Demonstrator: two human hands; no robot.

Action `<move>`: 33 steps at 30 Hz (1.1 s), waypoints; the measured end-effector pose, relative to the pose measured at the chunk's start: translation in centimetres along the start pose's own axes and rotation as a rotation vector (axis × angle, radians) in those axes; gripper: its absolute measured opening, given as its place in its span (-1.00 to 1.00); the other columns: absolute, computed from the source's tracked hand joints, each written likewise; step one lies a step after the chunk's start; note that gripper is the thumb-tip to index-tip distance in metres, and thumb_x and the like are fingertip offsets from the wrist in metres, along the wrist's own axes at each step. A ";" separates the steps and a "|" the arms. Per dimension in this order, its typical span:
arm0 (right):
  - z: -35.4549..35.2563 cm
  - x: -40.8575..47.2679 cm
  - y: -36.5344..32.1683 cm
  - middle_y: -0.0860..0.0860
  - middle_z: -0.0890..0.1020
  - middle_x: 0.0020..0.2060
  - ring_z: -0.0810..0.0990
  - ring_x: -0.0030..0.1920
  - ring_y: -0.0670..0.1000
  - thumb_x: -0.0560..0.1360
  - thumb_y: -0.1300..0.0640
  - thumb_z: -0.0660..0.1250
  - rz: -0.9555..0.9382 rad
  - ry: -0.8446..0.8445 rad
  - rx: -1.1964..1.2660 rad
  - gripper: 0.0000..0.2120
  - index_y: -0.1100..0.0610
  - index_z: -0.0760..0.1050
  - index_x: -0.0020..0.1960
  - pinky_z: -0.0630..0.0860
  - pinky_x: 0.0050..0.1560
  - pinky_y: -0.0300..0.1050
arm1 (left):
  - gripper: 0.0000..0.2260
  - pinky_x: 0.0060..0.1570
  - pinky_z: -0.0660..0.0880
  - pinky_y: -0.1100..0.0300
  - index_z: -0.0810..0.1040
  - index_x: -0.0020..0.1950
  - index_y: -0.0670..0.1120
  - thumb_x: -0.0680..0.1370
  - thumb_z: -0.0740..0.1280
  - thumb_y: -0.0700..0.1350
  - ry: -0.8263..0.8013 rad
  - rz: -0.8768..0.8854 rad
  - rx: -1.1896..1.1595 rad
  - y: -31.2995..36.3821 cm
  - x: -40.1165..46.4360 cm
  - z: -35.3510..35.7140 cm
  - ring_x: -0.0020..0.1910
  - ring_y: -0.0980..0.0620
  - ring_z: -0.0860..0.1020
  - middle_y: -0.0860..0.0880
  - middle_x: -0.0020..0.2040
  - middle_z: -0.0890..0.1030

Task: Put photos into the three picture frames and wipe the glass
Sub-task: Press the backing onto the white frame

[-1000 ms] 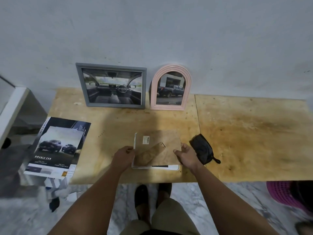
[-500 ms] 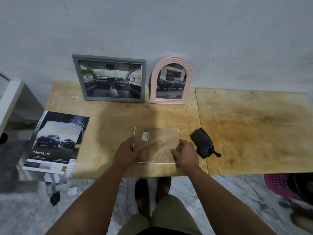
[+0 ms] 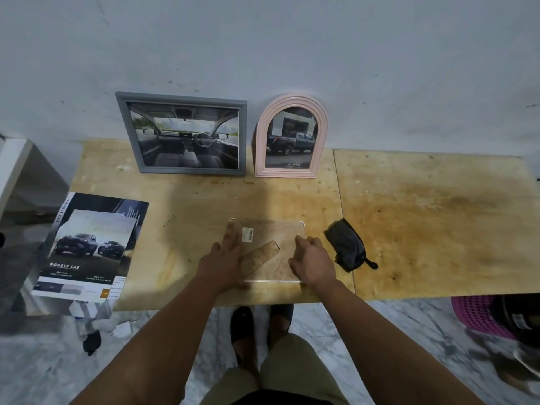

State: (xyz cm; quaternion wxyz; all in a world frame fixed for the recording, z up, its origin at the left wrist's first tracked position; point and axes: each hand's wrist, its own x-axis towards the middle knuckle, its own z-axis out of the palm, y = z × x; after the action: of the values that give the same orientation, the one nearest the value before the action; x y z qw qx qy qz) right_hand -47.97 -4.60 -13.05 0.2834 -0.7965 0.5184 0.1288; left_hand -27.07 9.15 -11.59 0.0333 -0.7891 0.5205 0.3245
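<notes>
Standing two filled frames (image 3: 182, 135), one flat (image 3: 271, 238)

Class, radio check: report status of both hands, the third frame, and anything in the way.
Left hand flat on clear frame; right hand curled on its right edge. Frame lies flat, no photo inside. Grey cloth beside it, untouched; nothing blocking.

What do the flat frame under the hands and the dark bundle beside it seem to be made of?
The flat frame looks like clear acrylic or glass with a glossy finish: the wood grain of the table shows straight through it, and its edges glint white. Which of the two is hard to tell. The dark bundle looks like soft, matte grey cloth, since it lies crumpled in folds.
</notes>
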 end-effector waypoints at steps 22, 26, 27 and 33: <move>-2.6 -0.2 0.5 0.09 0.23 0.50 0.27 0.45 0.20 0.46 -0.25 0.38 -0.227 -0.067 -0.379 -0.43 -0.04 0.45 0.40 0.38 0.36 0.23 | 0.12 0.22 0.42 -0.09 0.05 0.64 0.01 0.25 0.33 0.54 0.046 0.004 0.190 -0.4 0.7 0.6 0.37 -0.17 0.32 -0.04 0.65 -0.04; -3.1 0.7 -1.7 0.10 0.02 0.64 0.04 0.62 0.19 0.56 -0.26 0.28 -0.254 -0.065 -0.383 -0.37 0.01 0.30 0.52 0.22 0.48 0.28 | 0.04 0.38 0.27 -0.15 0.26 0.58 -0.02 0.29 -0.05 0.61 0.177 0.032 0.175 0.1 1.1 -1.4 0.56 -0.17 0.17 -0.09 0.61 0.19; -2.9 0.8 -2.0 0.11 -0.04 0.66 -0.03 0.65 0.18 0.59 -0.27 0.24 -0.261 -0.082 -0.390 -0.30 0.04 0.18 0.60 0.19 0.51 0.28 | 0.05 0.43 0.24 -0.15 0.22 0.60 -0.04 0.30 -0.12 0.59 0.170 0.034 0.170 0.1 1.4 -1.6 0.61 -0.16 0.10 -0.10 0.64 0.14; -1.1 0.9 -2.1 0.14 -0.22 0.66 -0.23 0.65 0.19 0.60 -0.33 0.14 -0.245 -0.179 -0.442 -0.14 0.10 -0.11 0.68 0.10 0.52 0.38 | 0.02 0.56 0.04 -0.09 -0.04 0.67 -0.11 0.38 -0.17 0.52 0.021 0.062 0.165 -0.2 3.1 0.0 0.66 -0.06 -0.16 -0.12 0.68 -0.11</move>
State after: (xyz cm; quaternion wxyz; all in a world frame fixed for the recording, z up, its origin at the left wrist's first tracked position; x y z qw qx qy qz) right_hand -45.77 -5.25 -11.97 0.1606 -0.8813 0.3503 0.2734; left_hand -26.11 6.81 -13.32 0.0826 -0.7705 0.5699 0.2734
